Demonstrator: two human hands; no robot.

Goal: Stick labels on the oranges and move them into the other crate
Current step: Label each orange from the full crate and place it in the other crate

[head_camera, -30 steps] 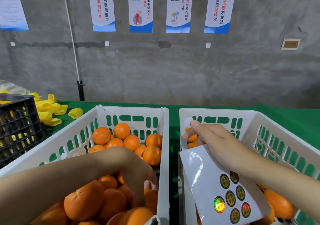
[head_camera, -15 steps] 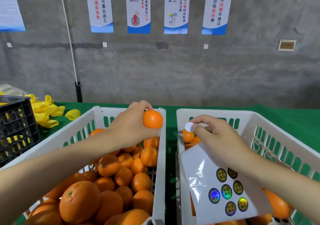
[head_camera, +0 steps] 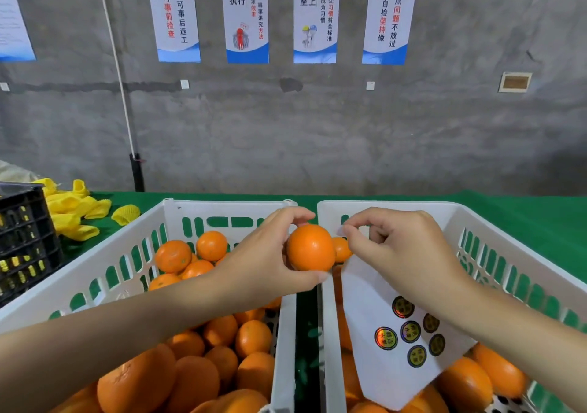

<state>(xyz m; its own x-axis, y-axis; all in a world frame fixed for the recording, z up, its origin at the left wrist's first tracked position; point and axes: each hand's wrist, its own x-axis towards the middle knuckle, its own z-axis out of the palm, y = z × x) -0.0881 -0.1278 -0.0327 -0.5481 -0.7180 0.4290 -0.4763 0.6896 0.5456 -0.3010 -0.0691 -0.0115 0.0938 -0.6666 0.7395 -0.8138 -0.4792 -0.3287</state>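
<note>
Orange (head_camera: 310,247) gripped and held up by the left hand (head_camera: 263,263) — the right hand (head_camera: 406,253) pinches a small pale label (head_camera: 340,231) just beside the fruit.

Pretty much the only readable stuff on my feed is the wall posters. The first poster (head_camera: 174,15) says 宁可事前检查, 不可事后返工. The second poster (head_camera: 245,15) has 高效执行 in big type, with 时时追求效率, 事事讲究方法 beside it. The third poster (head_camera: 315,15) reads 责任至上, plus 让标准成为习惯, 让习惯符合标准. The fourth poster (head_camera: 389,15) reads 质量自检坚持做, 一点问题不放过. The cut-off poster (head_camera: 12,15) at the left edge has print too small for me. The round labels (head_camera: 410,331) on the label sheet (head_camera: 374,288) carry characters too, but I can't make them out.
</note>
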